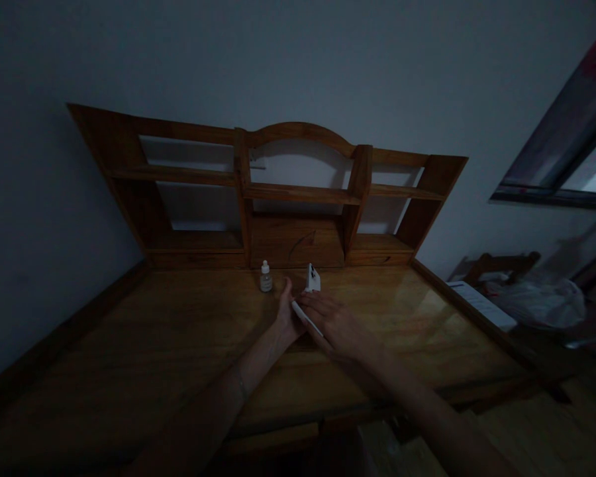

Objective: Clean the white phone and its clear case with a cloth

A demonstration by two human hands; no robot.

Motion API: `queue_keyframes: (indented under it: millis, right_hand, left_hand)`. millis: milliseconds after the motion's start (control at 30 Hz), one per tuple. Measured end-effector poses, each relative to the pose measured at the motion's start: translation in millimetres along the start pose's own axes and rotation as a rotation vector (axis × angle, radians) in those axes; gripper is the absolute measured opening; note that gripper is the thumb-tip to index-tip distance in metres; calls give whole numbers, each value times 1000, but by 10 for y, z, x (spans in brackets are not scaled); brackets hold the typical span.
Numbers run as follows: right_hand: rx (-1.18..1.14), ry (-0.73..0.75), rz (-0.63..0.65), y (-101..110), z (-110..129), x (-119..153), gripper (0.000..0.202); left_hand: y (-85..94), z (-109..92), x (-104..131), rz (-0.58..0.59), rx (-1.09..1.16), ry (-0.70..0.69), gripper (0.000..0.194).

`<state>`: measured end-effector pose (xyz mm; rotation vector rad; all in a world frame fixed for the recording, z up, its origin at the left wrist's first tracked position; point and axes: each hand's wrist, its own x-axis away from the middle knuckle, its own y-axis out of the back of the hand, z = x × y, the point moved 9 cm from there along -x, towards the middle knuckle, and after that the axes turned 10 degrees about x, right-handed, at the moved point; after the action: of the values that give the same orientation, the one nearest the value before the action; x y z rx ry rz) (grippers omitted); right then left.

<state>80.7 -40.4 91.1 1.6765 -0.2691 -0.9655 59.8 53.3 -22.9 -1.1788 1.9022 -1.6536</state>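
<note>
My left hand point(289, 317) is raised over the wooden desk, its thumb pointing up and its other fingers mostly hidden. Against its palm rests a thin white flat piece point(306, 318), like card or a slim box edge. My right hand point(336, 326) wraps over this piece from the right, fingers together. Just beyond the right fingertips a white carton point(313, 278) with dark marks shows; whether it joins the flat piece I cannot tell. Left of the carton, a small clear dropper bottle point(265, 279) with a white top stands upright on the desk, apart from both hands.
The wooden desk point(189, 331) has a raised shelf unit point(298, 193) along its back, against the wall. To the right are a chair point(509, 264), a white box-like thing point(481, 305) and a clear plastic bag point(541, 301). The light is dim.
</note>
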Motion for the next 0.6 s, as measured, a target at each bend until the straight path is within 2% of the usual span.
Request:
queue_keyframes:
  millis: [167,367,467,600]
  right_hand:
    - [20,-46,-33,12,-320,-77,46]
    - [70,-135,-30,19,-657,-245,45]
    - [73,-151,-38,15,-682,-275,46]
    - [57,-103,-41,-19,-529,-229,47]
  left_hand:
    - [-102,34,5,70,-22,-56,58]
    - [-137,128,16,170,-116,20,70]
    - [-125,111,15,159,-112,11,69]
    - [-80,69,-24,81,-43,-32,56]
